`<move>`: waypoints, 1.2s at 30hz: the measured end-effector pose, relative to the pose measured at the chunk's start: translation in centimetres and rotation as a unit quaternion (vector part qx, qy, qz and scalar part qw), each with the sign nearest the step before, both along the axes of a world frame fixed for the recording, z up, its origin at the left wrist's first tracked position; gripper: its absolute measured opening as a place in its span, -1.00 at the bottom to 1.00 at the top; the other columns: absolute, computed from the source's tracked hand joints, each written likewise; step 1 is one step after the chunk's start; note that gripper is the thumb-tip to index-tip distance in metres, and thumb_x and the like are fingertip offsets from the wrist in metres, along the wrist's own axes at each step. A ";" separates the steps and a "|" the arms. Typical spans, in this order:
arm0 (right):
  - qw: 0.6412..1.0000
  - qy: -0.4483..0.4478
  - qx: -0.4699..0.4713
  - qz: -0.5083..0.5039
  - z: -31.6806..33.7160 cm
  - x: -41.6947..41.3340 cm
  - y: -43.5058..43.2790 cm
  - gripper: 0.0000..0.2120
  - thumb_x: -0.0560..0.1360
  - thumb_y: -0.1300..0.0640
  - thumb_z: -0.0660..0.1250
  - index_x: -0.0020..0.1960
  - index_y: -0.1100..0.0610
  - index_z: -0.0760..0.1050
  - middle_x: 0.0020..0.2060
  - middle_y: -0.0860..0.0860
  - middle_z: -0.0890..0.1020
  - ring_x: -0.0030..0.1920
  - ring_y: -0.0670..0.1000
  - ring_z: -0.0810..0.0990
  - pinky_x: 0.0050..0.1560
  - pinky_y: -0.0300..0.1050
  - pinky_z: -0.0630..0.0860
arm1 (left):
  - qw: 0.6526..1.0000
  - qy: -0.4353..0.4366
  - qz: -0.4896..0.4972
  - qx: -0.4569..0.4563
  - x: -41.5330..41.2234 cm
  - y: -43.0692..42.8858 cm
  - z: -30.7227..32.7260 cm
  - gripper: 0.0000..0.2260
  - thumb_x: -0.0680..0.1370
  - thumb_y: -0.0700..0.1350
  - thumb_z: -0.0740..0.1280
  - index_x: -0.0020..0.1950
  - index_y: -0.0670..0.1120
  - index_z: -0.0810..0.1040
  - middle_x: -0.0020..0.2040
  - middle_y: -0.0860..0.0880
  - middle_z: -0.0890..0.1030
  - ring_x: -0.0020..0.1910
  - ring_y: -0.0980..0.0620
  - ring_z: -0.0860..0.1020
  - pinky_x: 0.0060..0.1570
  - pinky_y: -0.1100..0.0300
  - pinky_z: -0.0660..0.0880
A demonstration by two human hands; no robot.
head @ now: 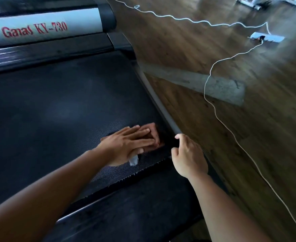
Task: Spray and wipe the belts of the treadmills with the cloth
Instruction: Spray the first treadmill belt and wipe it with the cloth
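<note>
Reddish-brown cloth (154, 132) lay flat on the black textured treadmill belt (65, 102), close to its right margin and near the rear end. Our left hand (126, 144) pressed it down with straight fingers held together, palm over most of the fabric. A pale scrap (133, 160) poked out under the heel of that hand; we guessed it was a corner of the cloth, though the blur left that unsure. Our right hand (187, 154) sat curled where the belt meets the grey side rail (154, 95). We could not tell whether it pinched the belt's edge or only braced there.

Trouble looked most likely at that seam. A wipe carried too far right could jam the cloth or fingertips between belt and rail. Loose threads showed along the belt's frayed rear border, and a dragged cloth might snag them. Hard pressure might also make the belt slip underneath us. Beside us, a white cable (211, 105) snaked across the wooden floor (196, 55), ready to catch a foot.
</note>
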State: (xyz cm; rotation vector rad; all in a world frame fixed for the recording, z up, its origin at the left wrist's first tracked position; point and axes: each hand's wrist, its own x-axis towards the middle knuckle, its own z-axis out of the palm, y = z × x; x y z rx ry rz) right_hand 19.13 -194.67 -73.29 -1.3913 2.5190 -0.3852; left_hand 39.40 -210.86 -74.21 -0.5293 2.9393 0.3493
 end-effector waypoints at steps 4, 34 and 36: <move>1.000 0.000 -0.002 0.009 0.1 0.1 0.1 -0.60 0.62 0.04 0.13 0.44 0.02 0.33 0.37 -0.02 0.47 0.28 0.07 0.49 0.21 0.00 0.40 | 0.990 0.045 0.134 0.028 -2.2 0.2 0.2 -0.59 0.67 0.24 -0.01 0.53 0.40 0.06 0.61 0.20 -0.04 0.63 0.02 -0.07 0.60 0.02 -0.04; 0.966 0.042 -0.115 0.227 -0.3 7.3 -5.0 -0.59 0.51 -0.04 0.13 0.18 0.18 0.55 0.21 0.11 0.57 0.26 0.14 0.51 0.31 0.03 0.44 | 0.921 0.081 0.379 0.041 11.5 7.1 -0.4 -0.54 0.69 0.13 0.09 0.56 0.36 0.03 0.59 0.19 -0.11 0.63 -0.03 -0.09 0.57 0.09 -0.05; 0.964 0.036 -0.104 0.241 -0.7 9.2 -5.9 -0.58 0.51 -0.05 0.12 0.20 0.16 0.54 0.23 0.12 0.57 0.28 0.16 0.51 0.35 0.08 0.42 | 0.924 0.075 0.372 0.035 13.8 7.6 -0.8 -0.55 0.66 0.19 0.00 0.55 0.38 0.03 0.57 0.21 -0.11 0.63 -0.01 -0.07 0.58 0.07 -0.03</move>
